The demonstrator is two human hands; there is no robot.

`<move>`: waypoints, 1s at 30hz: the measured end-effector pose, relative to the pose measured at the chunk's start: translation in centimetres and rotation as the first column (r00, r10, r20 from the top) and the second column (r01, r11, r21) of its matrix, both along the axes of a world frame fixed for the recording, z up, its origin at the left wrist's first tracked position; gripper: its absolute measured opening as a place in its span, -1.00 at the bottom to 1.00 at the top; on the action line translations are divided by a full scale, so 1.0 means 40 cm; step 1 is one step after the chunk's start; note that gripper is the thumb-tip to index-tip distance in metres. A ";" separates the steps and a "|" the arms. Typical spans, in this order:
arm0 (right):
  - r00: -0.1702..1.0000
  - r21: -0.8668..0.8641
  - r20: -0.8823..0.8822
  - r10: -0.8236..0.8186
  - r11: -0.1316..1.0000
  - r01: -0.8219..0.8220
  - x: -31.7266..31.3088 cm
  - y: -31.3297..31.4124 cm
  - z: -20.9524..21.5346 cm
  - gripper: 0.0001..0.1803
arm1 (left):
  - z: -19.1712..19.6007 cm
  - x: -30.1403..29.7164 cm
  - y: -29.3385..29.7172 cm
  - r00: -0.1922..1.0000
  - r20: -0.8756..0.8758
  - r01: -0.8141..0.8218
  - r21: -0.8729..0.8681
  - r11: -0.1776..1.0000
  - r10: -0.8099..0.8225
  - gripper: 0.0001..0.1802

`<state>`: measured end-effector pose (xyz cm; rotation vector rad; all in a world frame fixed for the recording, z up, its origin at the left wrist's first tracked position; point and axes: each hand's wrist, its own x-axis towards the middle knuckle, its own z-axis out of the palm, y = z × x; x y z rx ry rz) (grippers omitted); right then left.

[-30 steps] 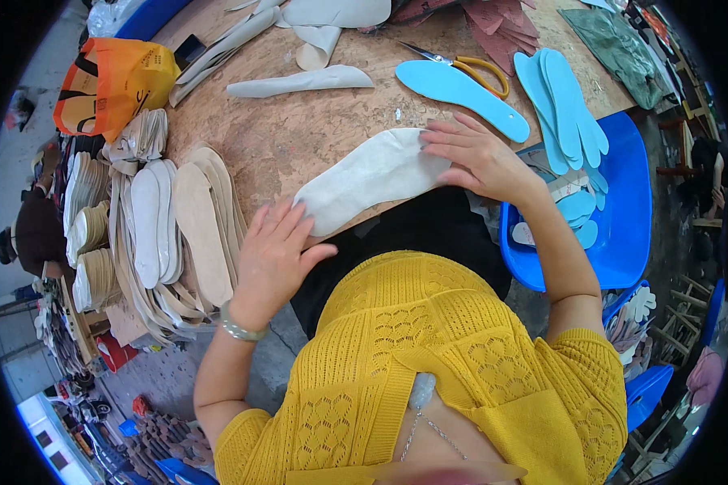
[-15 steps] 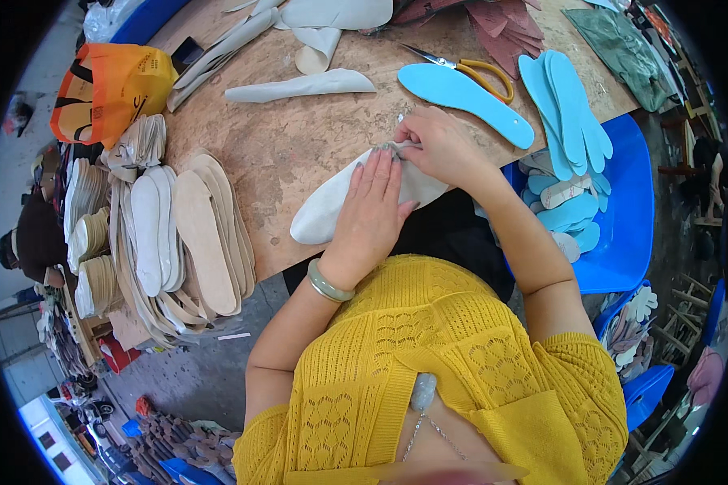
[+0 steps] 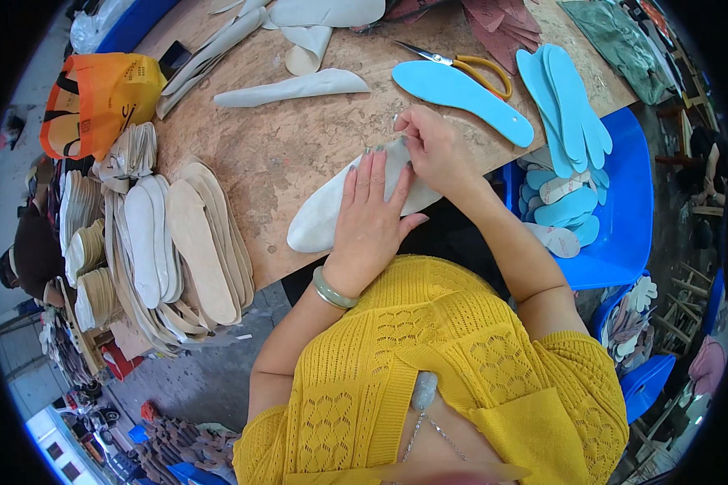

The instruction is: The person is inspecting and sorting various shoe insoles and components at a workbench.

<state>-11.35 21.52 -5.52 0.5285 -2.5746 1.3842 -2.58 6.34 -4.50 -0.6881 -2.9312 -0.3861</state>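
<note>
A pale grey insole piece [image 3: 332,208] is laid flat on the wooden worktable [image 3: 299,137], near its front edge, with its long axis running from lower left to upper right. It is pressed down by the left hand [image 3: 372,222], which is spread open with fingers extended across the middle of the piece. The upper end of the piece is pinched by the right hand [image 3: 433,149], whose fingertips are closed on the edge there. Compared with half a second ago, little is changed: both hands are kept on the piece in much the same pose. A second ago the hands were set well apart, the left one at the lower end and the right one at the upper end; they have since been brought close together. A green bangle [image 3: 333,289] is worn on the left wrist. Beyond the hands, a light blue insole [image 3: 461,101] is seen on the table, with orange-handled scissors [image 3: 461,65] just behind it. A fan of beige insoles [image 3: 178,242] is stacked to the left, and a blue chair [image 3: 627,202] holding more insoles stands to the right.
</note>
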 end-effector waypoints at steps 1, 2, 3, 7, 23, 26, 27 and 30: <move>0.996 0.023 -0.087 -0.006 1.000 0.008 -0.003 0.001 -0.014 -0.79 | -0.001 -0.001 0.002 1.000 -0.001 0.002 0.002 1.000 -0.002 -0.23; 0.985 0.043 -0.173 -0.008 0.999 0.016 -0.004 0.000 -0.021 -0.78 | -0.003 0.000 0.003 1.000 -0.007 0.001 0.012 1.000 -0.001 -0.22; 0.985 0.044 -0.174 -0.009 0.999 0.017 -0.004 0.002 -0.023 -0.78 | -0.003 0.000 0.004 1.000 -0.013 0.000 0.023 1.000 0.000 -0.20; 0.976 0.063 -0.220 0.005 0.998 0.009 0.002 0.040 0.004 -0.73 | 0.005 0.001 0.010 0.999 -0.031 0.012 0.057 0.998 -0.010 -0.19; 0.944 0.408 -0.210 0.256 0.900 -0.153 0.088 0.015 0.001 -0.41 | 0.040 0.139 -0.197 0.995 0.029 -0.087 -0.117 0.989 0.091 -0.22; 0.936 0.413 -0.230 0.265 0.898 -0.153 0.073 0.015 -0.003 -0.47 | 0.030 0.171 -0.228 0.986 0.050 -0.155 -0.077 0.985 0.159 -0.24; 0.937 0.428 -0.219 0.271 0.890 -0.157 0.072 0.023 -0.002 -0.47 | 0.025 0.174 -0.231 0.987 0.075 -0.138 -0.029 0.990 0.140 -0.25; 0.937 0.442 -0.241 0.251 0.888 -0.124 0.076 0.036 0.007 -0.52 | 0.011 0.186 -0.231 0.989 0.044 -0.144 0.071 0.987 0.141 -0.27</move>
